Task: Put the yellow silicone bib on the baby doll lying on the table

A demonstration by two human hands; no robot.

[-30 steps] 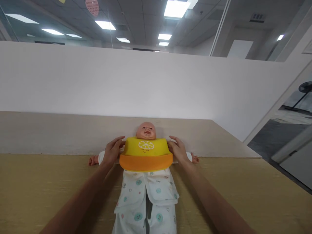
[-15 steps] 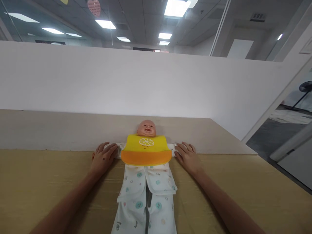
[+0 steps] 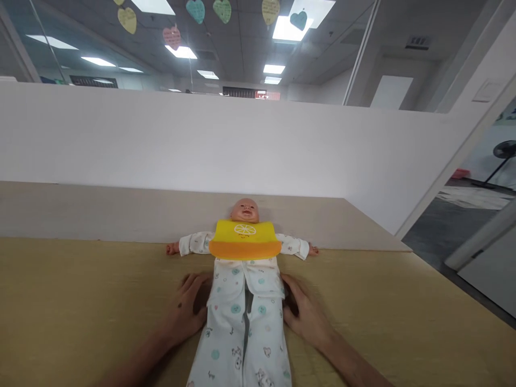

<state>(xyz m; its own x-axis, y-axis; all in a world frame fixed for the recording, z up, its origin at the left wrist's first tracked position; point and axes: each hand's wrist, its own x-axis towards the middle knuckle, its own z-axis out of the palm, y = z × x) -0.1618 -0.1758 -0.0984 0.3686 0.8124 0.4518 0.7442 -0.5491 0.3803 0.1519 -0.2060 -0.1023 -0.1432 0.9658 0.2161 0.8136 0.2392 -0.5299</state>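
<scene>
A baby doll [image 3: 245,210] lies face up, arms stretched out to both sides. Over its chest is a yellow bib [image 3: 226,232] with a white citrus print and an orange pocket edge. It wears a white patterned jacket [image 3: 264,277] and matching trousers [image 3: 264,336]. My left hand [image 3: 186,309] rests beside the garment's left edge, thumb and fingers apart, tips at the cloth. On the opposite side my right hand [image 3: 306,312] is curved the same way, its fingertips touching the jacket's edge. The fingertips are partly hidden by cloth.
The doll lies on a wooden tabletop [image 3: 80,301], its head on a pale raised strip or board [image 3: 100,212] along the back. Behind stands a white low wall [image 3: 181,140] with glass above, carrying heart-shaped notes [image 3: 195,9]. A doorway and a black fan [image 3: 504,149] are at right.
Both hands have left the doll's sleeve ends and moved down towards me, to the sides of its waist. The doll's arms and small hands now show. The view has tilted slightly upward.
</scene>
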